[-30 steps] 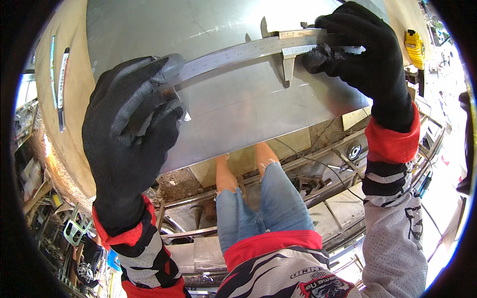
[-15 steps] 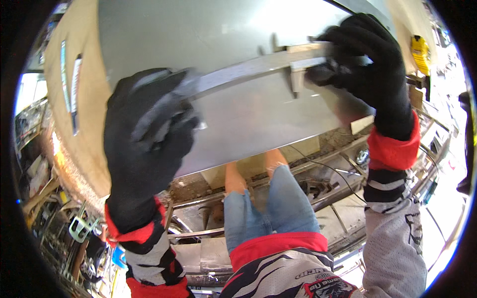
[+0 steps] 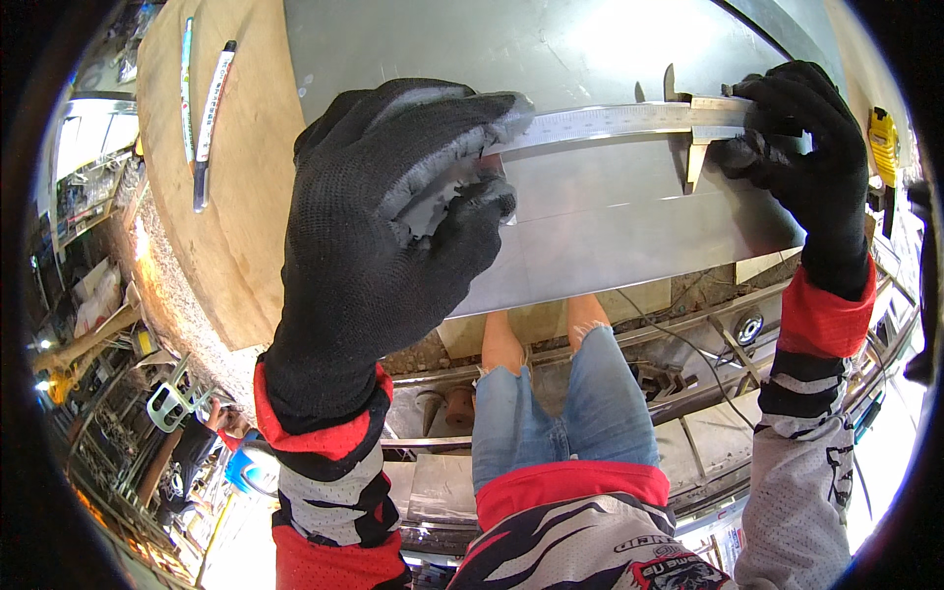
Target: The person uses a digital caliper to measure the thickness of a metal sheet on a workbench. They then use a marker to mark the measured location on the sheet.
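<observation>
A long silver vernier caliper [image 3: 610, 124] spans the gap between my two black-gloved hands, above a grey metal sheet [image 3: 600, 231]. My left hand [image 3: 383, 197] is closed at the beam's left end, its fingertips along the top and the thumb lower down; the fingers hide that end. At the other end my right hand [image 3: 811, 147] pinches the caliper near its jaws, thumb below and fingers above. The jaws point both up and down, just left of my right fingertips. Whether the caliper touches the sheet I cannot tell.
Two markers [image 3: 205, 128] lie on a brown wooden board [image 3: 251, 236] to the left. A yellow tool [image 3: 883, 147] sits at the far right. Below the sheet's near edge are my legs, a metal frame [image 3: 678, 393] and a dark cable [image 3: 703, 354]. Cluttered metal scrap fills the left side.
The view has shifted, so hands, caliper, board and markers appear further right. The caliper was blurred by motion and is now sharper. Both hands keep their hold on it.
</observation>
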Action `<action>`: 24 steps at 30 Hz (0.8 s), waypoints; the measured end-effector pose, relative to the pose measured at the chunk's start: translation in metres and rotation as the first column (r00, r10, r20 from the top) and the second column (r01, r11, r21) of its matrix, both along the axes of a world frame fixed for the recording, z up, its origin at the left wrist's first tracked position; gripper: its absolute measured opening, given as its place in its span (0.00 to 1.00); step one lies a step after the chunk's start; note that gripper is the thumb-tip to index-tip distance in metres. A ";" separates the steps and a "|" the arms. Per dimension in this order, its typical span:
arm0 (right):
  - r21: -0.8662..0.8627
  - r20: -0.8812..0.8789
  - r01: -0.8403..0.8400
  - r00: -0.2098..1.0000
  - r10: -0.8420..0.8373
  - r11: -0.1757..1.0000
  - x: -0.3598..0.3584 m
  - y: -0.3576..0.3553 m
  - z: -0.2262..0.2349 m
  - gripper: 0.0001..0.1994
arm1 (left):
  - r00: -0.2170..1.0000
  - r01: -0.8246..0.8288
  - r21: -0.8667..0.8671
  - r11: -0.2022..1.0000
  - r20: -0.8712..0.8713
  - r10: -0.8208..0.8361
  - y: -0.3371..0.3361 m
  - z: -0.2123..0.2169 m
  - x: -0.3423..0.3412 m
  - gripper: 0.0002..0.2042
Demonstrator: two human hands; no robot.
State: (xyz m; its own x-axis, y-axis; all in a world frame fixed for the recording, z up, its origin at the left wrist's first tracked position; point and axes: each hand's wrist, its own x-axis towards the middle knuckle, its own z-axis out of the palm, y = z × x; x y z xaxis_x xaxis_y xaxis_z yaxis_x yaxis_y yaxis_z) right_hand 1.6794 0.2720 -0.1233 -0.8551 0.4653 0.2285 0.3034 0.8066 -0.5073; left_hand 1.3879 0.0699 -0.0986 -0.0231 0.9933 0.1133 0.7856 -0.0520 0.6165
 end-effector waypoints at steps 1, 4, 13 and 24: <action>0.013 0.005 -0.004 1.000 0.003 1.000 0.000 0.001 0.000 0.26 | 1.000 0.006 0.007 1.000 0.002 -0.006 0.000 0.000 0.000 0.21; 0.048 0.005 -0.001 1.000 0.000 0.999 0.003 0.002 -0.001 0.26 | 0.999 -0.017 0.006 1.000 0.030 0.016 -0.003 -0.001 0.000 0.19; -0.121 0.125 0.167 0.980 -0.152 0.979 -0.022 -0.019 0.035 0.31 | 0.997 -0.078 0.166 0.983 0.019 0.075 -0.004 -0.012 0.008 0.23; 0.309 -0.221 -0.327 0.889 0.401 0.893 -0.252 -0.061 0.073 0.11 | 0.980 -0.199 0.322 0.926 0.087 0.180 -0.008 -0.030 0.014 0.17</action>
